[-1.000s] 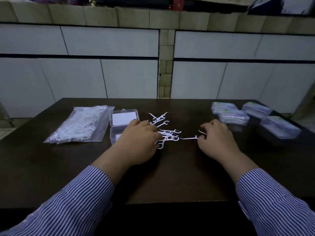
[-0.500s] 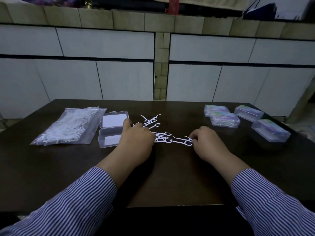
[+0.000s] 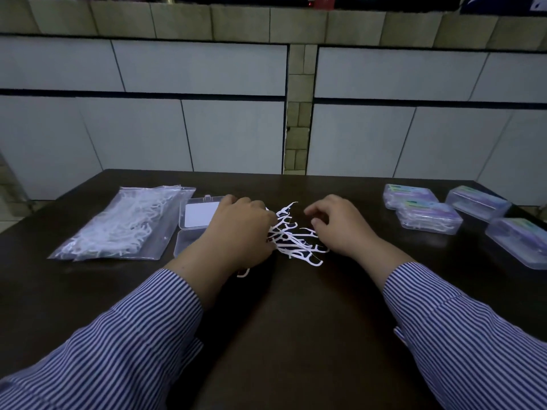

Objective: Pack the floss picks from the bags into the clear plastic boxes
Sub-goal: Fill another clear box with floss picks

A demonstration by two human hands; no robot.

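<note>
A dark wooden table (image 3: pixel 296 335) carries a bag of floss picks (image 3: pixel 124 224), an open clear box (image 3: pixel 192 229), loose floss picks (image 3: pixel 296 241) and four closed boxes (image 3: pixel 429 217).

A dark wooden table (image 3: pixel 296 335) stands before a wall of pale panels (image 3: pixel 207 128), topped by a ledge of beige tiles (image 3: pixel 236 23)
</note>
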